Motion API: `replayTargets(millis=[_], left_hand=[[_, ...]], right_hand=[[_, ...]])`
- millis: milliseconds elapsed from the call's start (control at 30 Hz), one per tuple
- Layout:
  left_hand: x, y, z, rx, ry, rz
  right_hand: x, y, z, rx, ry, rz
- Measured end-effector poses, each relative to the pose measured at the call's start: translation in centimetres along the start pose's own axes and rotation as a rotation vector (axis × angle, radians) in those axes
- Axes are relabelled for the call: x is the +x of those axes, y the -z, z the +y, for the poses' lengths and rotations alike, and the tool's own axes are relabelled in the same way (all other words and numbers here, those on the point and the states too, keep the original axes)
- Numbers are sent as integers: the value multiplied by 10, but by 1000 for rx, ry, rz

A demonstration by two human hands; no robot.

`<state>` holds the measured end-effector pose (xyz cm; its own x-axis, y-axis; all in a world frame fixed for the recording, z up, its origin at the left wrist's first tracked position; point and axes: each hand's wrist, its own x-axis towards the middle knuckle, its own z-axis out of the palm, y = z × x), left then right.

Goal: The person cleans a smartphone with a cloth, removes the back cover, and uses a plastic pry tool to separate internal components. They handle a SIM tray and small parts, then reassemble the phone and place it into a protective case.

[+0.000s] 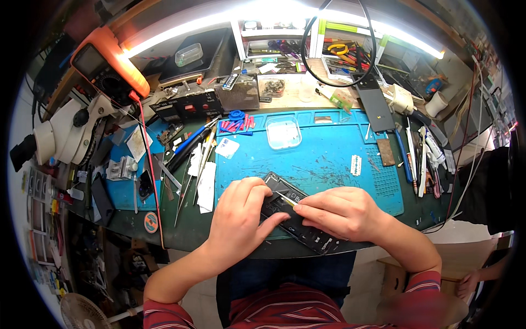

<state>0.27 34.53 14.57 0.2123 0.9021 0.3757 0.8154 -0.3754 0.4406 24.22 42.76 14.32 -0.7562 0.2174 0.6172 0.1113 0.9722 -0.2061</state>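
I see both hands working on an opened dark phone point(298, 219) lying at the near edge of the blue work mat point(329, 159) on the tabletop point(192, 230).

1. My left hand point(241, 216) lies flat over the phone's left part. Its fingers point(271, 219) are spread and press down on the body; they grip nothing. The hand hides that end of the phone.
2. My right hand point(339, 211) covers the phone's middle. Its fingers are closed around thin metal tweezers point(286, 198); only the pale tips show, pointing at the phone's upper interior. I cannot make out what the tips touch.
3. The phone's lower right end sticks out past the right wrist; its inner parts are too small to identify.

Further back, a clear plastic lid point(283, 131) and a razor blade point(356, 164) lie on the mat. Hand tools point(422, 156) lie at the right edge.
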Motion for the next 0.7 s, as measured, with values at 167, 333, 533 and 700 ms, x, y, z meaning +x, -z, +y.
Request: replayTargets(millis=[167,333,533,700], left_hand=[[9,-4,1,83,-46,64],[13,-5,-8,46,-43,125],[10,-2,-17,-219,161,95],[7,16,-21,-249,257,-59]], right_hand=[[0,2,2,-11,-22,4],[2,9,3,-11,-90,45],[-1,14,4,-83,-188,94],[-8,23,-10,-204,-298,57]])
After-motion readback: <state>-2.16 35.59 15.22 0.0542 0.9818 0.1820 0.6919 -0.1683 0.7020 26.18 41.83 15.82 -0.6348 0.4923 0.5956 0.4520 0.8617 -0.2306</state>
